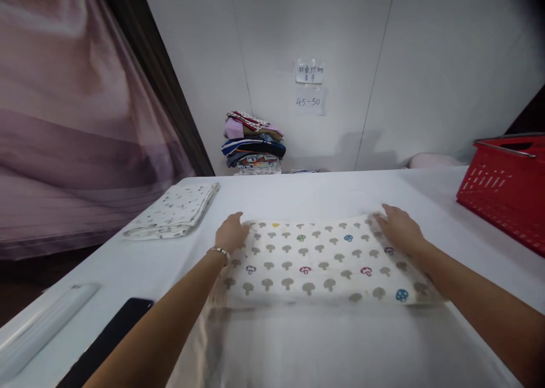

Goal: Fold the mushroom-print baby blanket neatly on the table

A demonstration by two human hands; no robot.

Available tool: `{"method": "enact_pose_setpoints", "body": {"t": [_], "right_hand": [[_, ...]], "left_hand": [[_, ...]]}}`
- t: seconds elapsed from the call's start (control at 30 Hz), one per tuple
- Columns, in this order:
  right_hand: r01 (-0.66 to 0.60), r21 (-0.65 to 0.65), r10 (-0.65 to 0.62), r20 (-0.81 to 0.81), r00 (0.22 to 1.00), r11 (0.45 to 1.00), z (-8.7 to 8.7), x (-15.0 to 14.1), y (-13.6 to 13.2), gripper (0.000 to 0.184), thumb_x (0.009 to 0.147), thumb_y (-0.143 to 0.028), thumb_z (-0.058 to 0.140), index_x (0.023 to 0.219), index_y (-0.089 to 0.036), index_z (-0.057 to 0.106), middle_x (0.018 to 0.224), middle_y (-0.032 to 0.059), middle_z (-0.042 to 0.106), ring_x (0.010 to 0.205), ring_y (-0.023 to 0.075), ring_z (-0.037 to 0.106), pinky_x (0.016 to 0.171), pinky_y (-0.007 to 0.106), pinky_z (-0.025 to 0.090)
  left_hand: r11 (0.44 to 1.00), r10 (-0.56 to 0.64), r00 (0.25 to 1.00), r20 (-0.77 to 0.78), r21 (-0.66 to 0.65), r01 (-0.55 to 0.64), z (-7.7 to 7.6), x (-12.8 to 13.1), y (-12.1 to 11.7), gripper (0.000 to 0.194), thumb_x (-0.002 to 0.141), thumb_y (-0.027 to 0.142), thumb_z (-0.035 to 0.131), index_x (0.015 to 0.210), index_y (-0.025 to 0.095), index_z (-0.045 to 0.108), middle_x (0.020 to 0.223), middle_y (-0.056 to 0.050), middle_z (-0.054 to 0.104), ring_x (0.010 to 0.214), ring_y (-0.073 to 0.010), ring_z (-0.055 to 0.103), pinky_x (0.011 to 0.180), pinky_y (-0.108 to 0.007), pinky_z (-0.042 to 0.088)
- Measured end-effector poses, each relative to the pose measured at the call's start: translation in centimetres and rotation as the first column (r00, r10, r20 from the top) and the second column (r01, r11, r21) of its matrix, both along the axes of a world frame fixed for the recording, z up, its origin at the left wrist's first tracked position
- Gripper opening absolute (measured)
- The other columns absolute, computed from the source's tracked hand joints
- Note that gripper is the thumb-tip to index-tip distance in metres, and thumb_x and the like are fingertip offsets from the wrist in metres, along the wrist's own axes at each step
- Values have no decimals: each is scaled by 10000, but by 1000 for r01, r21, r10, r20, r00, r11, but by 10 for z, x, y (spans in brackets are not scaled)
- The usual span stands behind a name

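A white cloth printed with grey and a few coloured mushrooms lies in a wide band across the table in front of me. My left hand is at its far left corner, fingers curled at the edge. At the far right corner, my right hand has thumb and fingers around the cloth's edge. The undersides of both hands are hidden. Plain white material spreads toward me below the printed band; I cannot tell whether it belongs to the same cloth.
On the white table, a folded patterned cloth lies at left. Nearer are a black flat object and a blurred whitish long object. A red basket stands right. Folded fabrics are stacked by the wall; a pink curtain hangs left.
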State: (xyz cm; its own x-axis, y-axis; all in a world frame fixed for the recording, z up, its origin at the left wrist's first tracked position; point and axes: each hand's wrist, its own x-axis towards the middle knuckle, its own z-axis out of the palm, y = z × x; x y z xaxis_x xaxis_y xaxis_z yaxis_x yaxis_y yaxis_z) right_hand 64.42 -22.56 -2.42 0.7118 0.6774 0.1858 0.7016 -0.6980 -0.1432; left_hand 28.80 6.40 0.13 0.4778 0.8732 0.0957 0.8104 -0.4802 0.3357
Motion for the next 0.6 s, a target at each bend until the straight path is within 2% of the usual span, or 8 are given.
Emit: {"method": "enact_pose_setpoints", "body": {"t": [0.03,0.1,0.17,0.27,0.37,0.43,0.5,0.6], "right_hand": [[-102,14,101,55,993,995,0,-8,-2,531,887,-425,293,1313,-135,422,1337,155,464,1231,296,413,994,431,349],[-285,-8,284,96,954,959,-6,-24,-7,539,887,-444,298,1344,-176,396,1432,100,359,1326,262,285,1065,413,267],[-334,-75,337,28,941,940,-17,-35,-11,575,879,-500,297,1373,-214,361,1472,61,294,1359,251,212,1089,443,213],[-277,-154,264,-100,959,949,-34,-37,-12,637,870,-563,264,1397,-211,326,1490,54,242,1372,249,172,1094,487,171],[-278,-146,256,-154,954,949,-36,-33,-9,662,866,-586,251,1403,-205,318,1502,43,200,1381,234,131,1106,479,140],[-284,-123,256,-200,946,951,-29,-33,-8,648,869,-573,248,1398,-207,330,1499,42,209,1380,229,138,1108,471,145],[-265,-73,243,-221,944,962,-21,-33,-16,625,874,-545,239,1382,-202,360,1490,52,237,1376,228,158,1108,457,164],[-181,66,189,-153,970,981,-21,-25,-51,606,860,-530,265,1333,-187,429,1465,82,300,1363,245,204,1108,417,195]], "left_hand": [[990,-102,995,-9,93,102,-2,-3,-10,504,791,278,465,1277,142,463,1318,-137,498,1189,-273,475,988,-391,370],[919,-325,944,-56,217,329,-9,-8,-29,489,839,338,435,1295,163,451,1388,-111,428,1283,-251,373,1069,-395,275],[869,-423,896,-138,219,444,-22,-11,-41,519,853,435,424,1307,184,444,1433,-102,366,1336,-265,283,1095,-442,204],[904,-367,905,-214,148,401,-39,-12,-45,602,853,537,388,1341,185,403,1456,-118,317,1357,-283,230,1092,-488,163],[922,-350,917,-190,100,373,-43,-7,-40,626,847,554,391,1357,192,381,1469,-113,292,1371,-270,196,1102,-486,117],[937,-343,932,-114,29,349,-36,-6,-37,602,831,536,438,1333,204,415,1461,-102,313,1367,-261,211,1107,-473,122],[954,-299,954,-20,-39,298,-24,-12,-35,547,850,505,417,1313,214,439,1454,-82,333,1346,-230,274,1102,-413,193],[988,-153,980,130,-17,156,-8,-38,-35,489,874,463,378,1277,204,476,1422,-67,390,1280,-198,385,1035,-319,328]]}}
